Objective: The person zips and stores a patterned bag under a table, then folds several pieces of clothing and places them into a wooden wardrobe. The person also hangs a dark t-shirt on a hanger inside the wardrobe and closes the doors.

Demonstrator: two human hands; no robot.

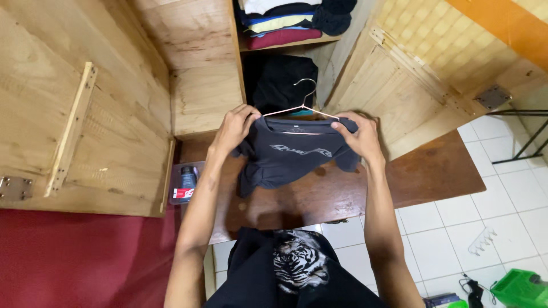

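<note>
A dark grey T-shirt [288, 159] with a pale print on its chest hangs on a thin wire hanger [305, 97] in front of an open wooden wardrobe. My left hand [235, 128] grips the shirt's left shoulder over the hanger end. My right hand [357, 134] pinches the right shoulder the same way. The hanger's hook sticks up between my hands, free of any rail. The shirt's lower part is bunched up above the wardrobe's brown base board [319, 194].
Folded clothes [285, 23] are stacked on an upper shelf; a black garment [282, 82] hangs below. Open wooden doors stand left [74, 114] and right [422, 91]. A small bottle [186, 183] lies in a tray at left. A green object [519, 288] sits on white tiles.
</note>
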